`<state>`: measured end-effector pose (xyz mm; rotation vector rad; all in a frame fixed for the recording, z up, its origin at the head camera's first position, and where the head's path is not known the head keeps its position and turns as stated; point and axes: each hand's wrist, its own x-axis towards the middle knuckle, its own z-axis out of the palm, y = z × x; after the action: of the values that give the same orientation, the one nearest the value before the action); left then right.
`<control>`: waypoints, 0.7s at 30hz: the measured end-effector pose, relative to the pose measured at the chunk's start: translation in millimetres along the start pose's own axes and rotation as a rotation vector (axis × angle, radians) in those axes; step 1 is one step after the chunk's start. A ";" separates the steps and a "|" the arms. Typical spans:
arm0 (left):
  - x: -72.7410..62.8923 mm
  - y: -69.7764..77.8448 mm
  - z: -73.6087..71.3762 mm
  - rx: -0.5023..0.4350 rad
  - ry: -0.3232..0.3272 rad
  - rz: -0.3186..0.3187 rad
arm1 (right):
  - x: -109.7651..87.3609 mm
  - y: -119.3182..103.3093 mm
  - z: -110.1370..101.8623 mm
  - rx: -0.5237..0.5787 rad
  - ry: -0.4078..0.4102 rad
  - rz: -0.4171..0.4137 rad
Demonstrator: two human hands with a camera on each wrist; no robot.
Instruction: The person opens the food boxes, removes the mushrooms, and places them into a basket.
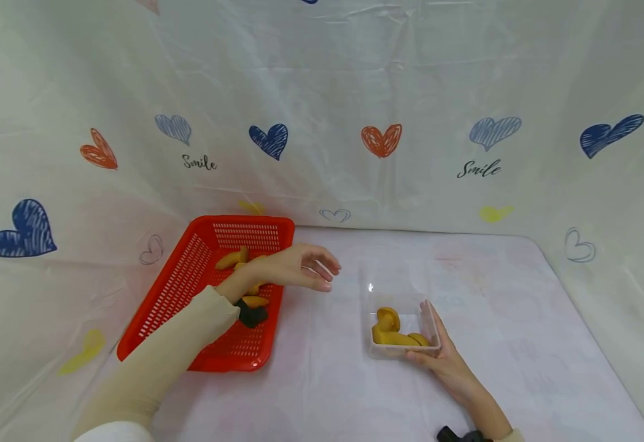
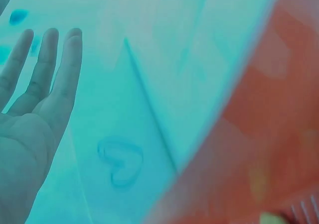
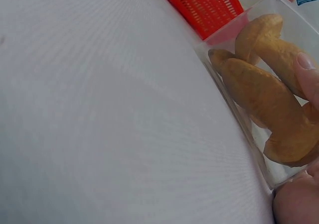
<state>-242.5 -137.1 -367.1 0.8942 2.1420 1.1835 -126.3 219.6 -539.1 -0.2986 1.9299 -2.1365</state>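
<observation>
A clear plastic box [image 1: 379, 351] stands on the table with yellow-brown mushrooms [image 3: 264, 92] lying inside. My right hand [image 1: 450, 362] holds the box by its near right corner, the thumb at the front wall and the fingers along the right side. Above the rim of the red basket [image 1: 269, 344], my left hand [image 1: 299, 265] reaches out to the right with fingers loosely bent and nothing in them. More mushrooms [image 1: 254, 301] lie in the basket, partly hidden under the left wrist. In the left wrist view, the fingers [image 2: 70, 69] appear spread apart.
A white cloth covers the table [image 1: 333, 393]. Behind it hangs a pale curtain [image 1: 322, 80] printed with hearts and the word Smile. The slotted basket stands to the left of the box. A dark wrist strap [image 1: 252, 314] sits on the left arm.
</observation>
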 end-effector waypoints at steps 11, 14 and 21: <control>37.8 7.5 45.8 0.027 -0.077 0.127 | -1.4 -1.5 1.2 -0.010 0.020 0.005; 44.5 7.6 55.8 0.043 -0.110 0.139 | -1.1 -1.1 1.3 -0.011 0.028 0.010; 58.8 7.5 75.3 0.025 -0.224 0.213 | -1.1 1.6 -0.9 -0.034 0.021 -0.006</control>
<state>-224.5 -50.5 -404.1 1.2295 1.9222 1.0989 -125.5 220.6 -540.7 -0.2896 1.9815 -2.1205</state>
